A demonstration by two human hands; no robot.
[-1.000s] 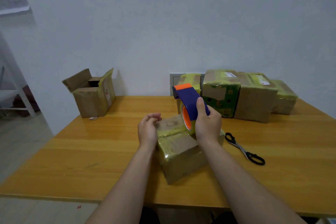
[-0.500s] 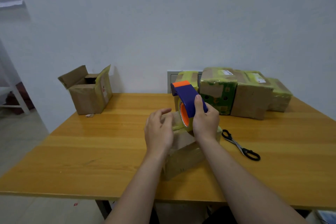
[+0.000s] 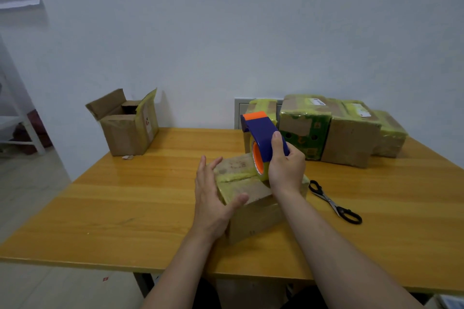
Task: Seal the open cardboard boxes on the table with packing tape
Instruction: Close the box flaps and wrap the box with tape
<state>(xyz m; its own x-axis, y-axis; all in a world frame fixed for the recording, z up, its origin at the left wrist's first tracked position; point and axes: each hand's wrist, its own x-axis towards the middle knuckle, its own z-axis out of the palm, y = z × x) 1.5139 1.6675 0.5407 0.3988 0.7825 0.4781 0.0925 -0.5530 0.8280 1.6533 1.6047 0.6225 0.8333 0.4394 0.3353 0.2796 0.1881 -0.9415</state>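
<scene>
A small cardboard box [image 3: 253, 211] with yellowish tape across its top sits in the middle of the wooden table [image 3: 125, 208]. My right hand [image 3: 286, 168] grips a blue and orange tape dispenser [image 3: 263, 140], whose roll rests on the box's far top edge. My left hand [image 3: 213, 198] is spread flat against the box's left side, fingers straight and thumb on its top near corner. An open cardboard box [image 3: 128, 123] with raised flaps stands at the table's far left.
Several taped boxes [image 3: 351, 130] stand in a row against the wall at the back right. Black scissors [image 3: 334, 202] lie on the table right of the central box. The table's left edge drops to the floor.
My left hand left the box's top, uncurled and now lies flat against its left side. The dispenser in my right hand has stayed on the box's top.
</scene>
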